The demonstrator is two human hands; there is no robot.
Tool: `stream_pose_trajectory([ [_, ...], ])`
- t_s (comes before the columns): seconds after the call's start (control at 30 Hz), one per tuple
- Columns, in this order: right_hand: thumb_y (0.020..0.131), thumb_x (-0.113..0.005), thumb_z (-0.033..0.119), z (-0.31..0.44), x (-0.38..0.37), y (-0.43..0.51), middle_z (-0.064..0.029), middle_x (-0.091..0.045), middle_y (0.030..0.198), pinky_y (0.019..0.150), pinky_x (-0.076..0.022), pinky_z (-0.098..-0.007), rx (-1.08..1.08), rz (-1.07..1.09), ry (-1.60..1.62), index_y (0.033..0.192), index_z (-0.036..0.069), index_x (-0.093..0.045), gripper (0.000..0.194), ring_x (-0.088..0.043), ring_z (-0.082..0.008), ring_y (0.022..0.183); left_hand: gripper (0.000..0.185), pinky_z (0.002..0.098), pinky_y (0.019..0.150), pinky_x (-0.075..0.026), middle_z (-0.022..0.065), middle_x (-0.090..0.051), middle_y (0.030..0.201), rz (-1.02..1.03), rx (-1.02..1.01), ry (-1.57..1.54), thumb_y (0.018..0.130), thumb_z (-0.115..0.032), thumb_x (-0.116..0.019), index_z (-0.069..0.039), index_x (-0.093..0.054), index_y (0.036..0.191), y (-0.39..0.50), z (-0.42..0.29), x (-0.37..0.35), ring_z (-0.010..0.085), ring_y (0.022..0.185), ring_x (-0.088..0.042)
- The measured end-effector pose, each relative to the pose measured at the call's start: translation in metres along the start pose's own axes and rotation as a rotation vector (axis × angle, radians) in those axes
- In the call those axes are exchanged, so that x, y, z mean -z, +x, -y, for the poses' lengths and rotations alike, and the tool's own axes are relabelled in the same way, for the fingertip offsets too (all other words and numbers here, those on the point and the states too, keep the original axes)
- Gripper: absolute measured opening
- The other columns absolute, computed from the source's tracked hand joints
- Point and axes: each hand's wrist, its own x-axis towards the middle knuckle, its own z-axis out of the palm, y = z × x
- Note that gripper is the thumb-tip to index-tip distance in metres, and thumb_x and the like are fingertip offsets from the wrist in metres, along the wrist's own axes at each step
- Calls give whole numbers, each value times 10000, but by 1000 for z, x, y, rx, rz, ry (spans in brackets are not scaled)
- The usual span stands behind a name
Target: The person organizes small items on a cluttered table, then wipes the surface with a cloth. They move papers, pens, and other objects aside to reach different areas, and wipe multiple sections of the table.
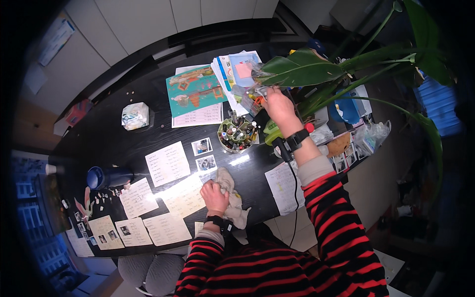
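On the dark table, my left hand point(215, 197) is closed on a crumpled beige cloth point(237, 211) near the front edge. My right hand point(277, 105) reaches to the back right, its fingers at a clear plastic bag point(251, 101) with orange and other small items; whether they grip it cannot be made out. A round holder full of pens and markers point(237, 135) stands between the two hands. Beneath my right wrist lies a green object point(271, 135). A large plant leaf point(304, 67) hangs just behind my right hand.
Handwritten sheets point(169, 163) and small photos point(201, 146) cover the left and middle. A blue cylindrical container point(107, 177) lies at the left, a tissue pack point(136, 116) farther back. A teal illustrated board point(196, 91) lies behind. A black cable point(295, 193) hangs from my right wrist area.
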Motion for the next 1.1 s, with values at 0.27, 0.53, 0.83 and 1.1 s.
stream_pose_trajectory([
  [0.27,775,-616,81,47,19,-166,-168,-580,1100,706,-526,-425,60,115,418,1130,50,-539,364,-625,-357,846,400,486,909,-334,168,-472,1089,-35,-35,14,605,-153,-742,-47,-482,889,0,0,-2,363,1051,-439],
  [0.53,743,-580,60,130,-66,-301,-157,-460,1302,947,-363,-435,-4,272,516,1287,91,-460,558,-454,-324,1200,319,480,917,-339,193,-481,1078,-23,-36,-64,661,-148,-692,-32,-502,889,-2,9,-11,394,1039,-445],
  [0.83,748,-545,140,29,-96,-334,-90,-581,771,667,-435,-419,-58,-11,326,697,106,-599,82,-563,-287,785,425,349,897,-450,170,-542,1103,616,268,-855,791,-92,-625,-23,-526,1199,-35,-60,10,267,982,-553],
  [1.1,780,-582,109,-136,-39,-368,-132,-526,997,749,-486,-416,-585,130,-140,890,67,-591,118,-545,-322,948,232,325,773,-507,163,-656,949,596,159,-517,814,-80,-599,-14,-631,1035,-44,-30,10,228,855,-645],
])
